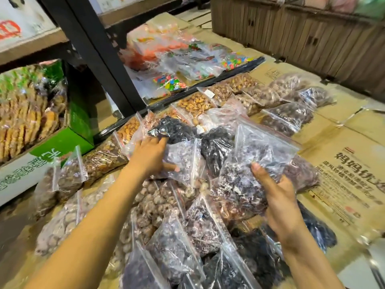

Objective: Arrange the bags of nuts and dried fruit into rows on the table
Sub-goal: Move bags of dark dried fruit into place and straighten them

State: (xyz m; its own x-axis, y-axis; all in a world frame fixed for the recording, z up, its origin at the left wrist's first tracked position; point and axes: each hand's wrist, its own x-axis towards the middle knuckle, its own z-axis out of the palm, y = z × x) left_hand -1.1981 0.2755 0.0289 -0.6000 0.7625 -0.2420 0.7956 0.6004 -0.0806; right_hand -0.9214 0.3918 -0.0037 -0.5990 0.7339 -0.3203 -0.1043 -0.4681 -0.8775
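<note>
Nearest the camera: an unsorted heap (187,236) of zip bags is lying overlapped and tilted, with dark dried fruit mixed among paler round pieces. No row is showing here. Everything is resting on the cardboard-covered table (343,163).

Right hand (279,197): it is gripping the held bag (252,163) of dark, frosted-looking fruit near its lower end, thumb pressing on the front face and fingers curling behind. The bag is standing raised above the heap, zip edge uppermost and leaning right.

Left hand (150,153): it is reaching further into the pile. Its fingertips are bending down onto a dark bag (173,130), and the thumb is lying stretched across a pale-filled bag (185,159). Whether it is closing on either bag cannot be told.

Beyond the hands: a nut row (198,103) is running along the far-left edge, its bags overlapping like shingles. A dark-fruit row (289,117) is sitting just beside it to the right. Both are looking orderly. Candy bags (173,83) are lying further back, apart from these rows.

Judgement: two rows are looking done at the far end. The larger share, meaning the whole near heap plus the bag in hand, is waiting to be placed, so the task is probably running under half complete. Bare cardboard right of the dark-fruit row is offering room for another row.
</note>
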